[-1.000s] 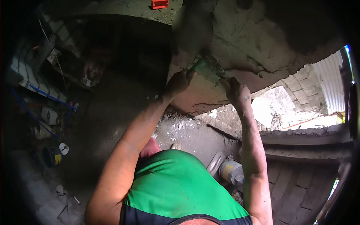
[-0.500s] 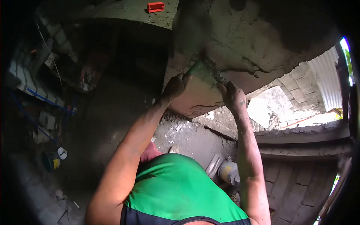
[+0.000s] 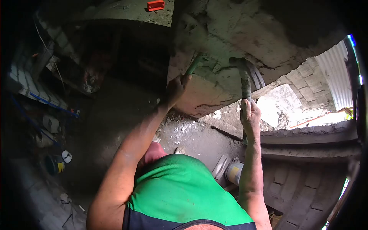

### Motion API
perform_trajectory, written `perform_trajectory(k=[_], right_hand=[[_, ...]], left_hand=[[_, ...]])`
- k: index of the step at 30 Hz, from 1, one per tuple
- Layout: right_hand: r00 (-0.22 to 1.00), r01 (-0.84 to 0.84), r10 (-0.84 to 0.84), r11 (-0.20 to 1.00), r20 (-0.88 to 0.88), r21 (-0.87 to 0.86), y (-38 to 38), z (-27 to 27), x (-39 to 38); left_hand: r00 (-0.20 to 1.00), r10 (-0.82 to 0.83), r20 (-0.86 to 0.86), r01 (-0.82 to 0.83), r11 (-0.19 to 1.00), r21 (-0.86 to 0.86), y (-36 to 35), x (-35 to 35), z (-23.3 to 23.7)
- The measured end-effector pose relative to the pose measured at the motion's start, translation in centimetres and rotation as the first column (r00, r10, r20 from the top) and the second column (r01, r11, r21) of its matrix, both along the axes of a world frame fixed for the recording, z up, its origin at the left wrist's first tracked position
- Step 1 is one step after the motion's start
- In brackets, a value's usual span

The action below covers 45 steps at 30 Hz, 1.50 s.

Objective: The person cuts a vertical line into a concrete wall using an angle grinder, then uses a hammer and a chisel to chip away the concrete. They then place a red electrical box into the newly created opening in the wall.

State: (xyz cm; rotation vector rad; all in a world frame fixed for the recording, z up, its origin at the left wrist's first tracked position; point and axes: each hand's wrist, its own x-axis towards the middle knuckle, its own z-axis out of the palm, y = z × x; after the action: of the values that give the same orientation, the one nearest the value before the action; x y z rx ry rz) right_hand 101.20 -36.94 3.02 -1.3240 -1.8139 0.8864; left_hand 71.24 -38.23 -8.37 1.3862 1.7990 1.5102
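Note:
My left hand (image 3: 178, 85) is closed around a green chisel (image 3: 193, 65), its far end against the rough concrete surface (image 3: 218, 92) in front of me. A claw hammer (image 3: 246, 78) with a wrapped-looking handle is gripped in my right hand (image 3: 250, 114). The hammer's head is raised to the right of the chisel, apart from it. Cracks and chipped patches mark the concrete around the chisel's end, where shadow hides the exact contact.
An orange electrical box (image 3: 155, 5) lies on a ledge at the top. A white bucket (image 3: 233, 172) stands low on the right, near a block wall (image 3: 297, 191). Rubble (image 3: 184, 128) is scattered below the concrete. Corrugated sheet (image 3: 337, 76) shows at the right.
The hammer has swung away from the chisel to the right, and my right hand has moved right and down with it. My left hand has stayed on the chisel.

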Motion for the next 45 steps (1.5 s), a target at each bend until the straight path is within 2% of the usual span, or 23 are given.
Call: perform_trajectory(k=[2,5,11,14,15,16,17,19,20,21,23,25,27,30,31,32,33,35,36,37,38,42,45], right_hand=[[1.0,-0.003,0.003,1.0,-0.017,-0.014,0.2,0.3,-0.4],[0.998,-0.033,0.035,0.999,-0.059,0.038,0.0,1.9,-1.6],[0.981,-0.084,0.115,0.977,-0.156,0.195,-0.2,4.8,-5.8],[0.997,-0.069,0.057,0.946,0.047,0.315,3.3,1.2,-7.8],[0.931,-0.142,0.027,0.946,0.365,0.293,5.6,0.2,-8.1],[0.766,-0.204,-0.002,0.947,0.643,0.247,5.9,0.5,-8.5],[0.766,-0.206,-0.008,0.944,0.643,0.256,6.1,1.1,-8.5],[0.841,-0.196,0.053,0.957,0.538,0.212,5.6,3.1,-8.6],[0.919,-0.149,0.054,0.965,0.391,0.217,4.9,3.9,-8.5],[0.918,-0.155,0.059,0.964,0.393,0.217,4.3,5.1,-8.6],[0.99,-0.126,0.136,0.979,-0.048,0.162,2.3,7.6,-8.6],[0.992,-0.094,0.116,0.942,-0.049,0.323,0.8,9.7,-8.9],[0.955,-0.167,0.253,0.891,-0.156,0.422,1.3,6.2,-8.8],[0.995,-0.094,0.095,0.914,0.017,0.395,5.0,-2.4,-7.7],[0.922,-0.198,0.083,0.94,0.378,0.277,5.3,-2.6,-7.3],[0.73,-0.244,0.084,0.959,0.678,0.143,5.9,-2.6,-7.2],[0.74,-0.178,0.084,0.981,0.667,0.074,5.6,-2.8,-6.5],[0.778,-0.052,0.004,0.997,0.628,0.059,2.9,-0.7,-7.6],[0.777,-0.045,0.001,0.998,0.629,0.053,2.8,-1.2,-7.3],[0.934,-0.041,0.005,0.995,0.356,0.096,2.8,-2.0,-7.0],[0.999,-0.022,0.016,0.99,0.041,0.139,2.8,-2.1,-7.3],[0.991,-0.065,0.075,0.993,-0.107,0.098,3.6,1.2,-5.8],[0.979,-0.059,0.066,0.998,-0.195,0.038,2.6,3.8,-5.9]], left_hand=[[0.948,0.126,-0.293,-0.09,0.987,0.133,1.8,-1.4,-1.5],[0.874,0.069,-0.481,-0.043,0.997,0.065,1.3,-2.7,0.9],[0.92,-0.031,-0.392,0.034,0.999,0.003,1.1,-3.0,1.4],[0.911,0.038,-0.411,0.004,0.995,0.101,0.6,-2.5,1.5],[0.914,0.034,-0.403,0.006,0.995,0.097,0.8,-2.4,0.7],[0.889,0.016,-0.457,0.044,0.992,0.121,1.3,-2.5,0.2],[0.858,0.012,-0.514,0.08,0.984,0.157,2.1,-3.0,0.1],[0.849,0.022,-0.528,0.032,0.995,0.093,2.0,-3.2,0.5],[0.837,0.017,-0.547,-0.006,1.0,0.023,1.8,-3.0,1.2],[0.838,0.022,-0.545,-0.011,1.0,0.023,1.7,-3.1,2.1],[0.795,0.033,-0.606,-0.042,0.999,0.0,1.0,-2.8,2.7],[0.827,-0.005,-0.562,-0.017,0.999,-0.034,1.2,-3.0,2.8],[0.856,-0.034,-0.516,0.006,0.998,-0.055,1.8,-3.5,2.6],[0.884,-0.053,-0.464,0.036,0.998,-0.044,1.8,-3.6,1.3],[0.808,-0.124,-0.576,0.108,0.992,-0.061,1.1,-3.2,1.0],[0.703,-0.186,-0.686,0.184,0.98,-0.076,1.1,-3.2,1.3],[0.7,-0.164,-0.695,0.177,0.983,-0.054,1.8,-3.1,1.4],[0.876,-0.069,-0.478,0.105,0.993,0.049,0.9,-1.5,-0.5],[0.876,-0.079,-0.476,0.113,0.993,0.044,1.0,-1.6,-0.8],[0.967,-0.229,0.115,0.244,0.96,-0.138,0.6,-2.0,-0.2],[0.714,-0.202,0.67,0.438,0.876,-0.203,0.5,-2.6,0.6],[0.778,-0.193,0.598,0.431,0.856,-0.284,0.5,-3.4,2.9],[0.814,-0.308,0.492,0.474,0.842,-0.257,0.8,-4.0,3.7]])
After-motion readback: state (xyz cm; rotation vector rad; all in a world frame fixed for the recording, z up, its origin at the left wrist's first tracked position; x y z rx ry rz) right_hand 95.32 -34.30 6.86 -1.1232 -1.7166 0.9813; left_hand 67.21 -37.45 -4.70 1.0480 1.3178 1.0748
